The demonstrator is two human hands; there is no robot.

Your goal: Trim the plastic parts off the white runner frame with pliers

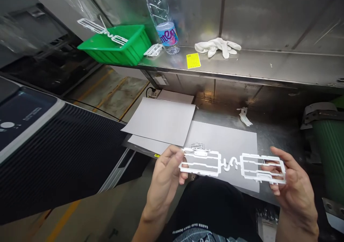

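Observation:
Between my hands is a white plastic moulded part (219, 164): two slotted rectangular frames joined by a thin curved S-shaped link. My left hand (168, 172) pinches the outer end of the left frame between thumb and fingers. At the other end, my right hand (291, 179) grips the right frame, some fingers behind its openings. The part is held up above the lower bench, over a white sheet (228, 138). Just beyond the left frame, a small stack of similar white pieces (197, 146) lies on that sheet, partly covered by the part.
A green bin (120, 52) with a similar white part (102, 30) across it stands on the upper shelf. Also there are a plastic bottle (168, 34), white pieces (153, 50), a yellow card (193, 60) and a white glove (217, 47). A dark ribbed machine (67, 156) borders the left.

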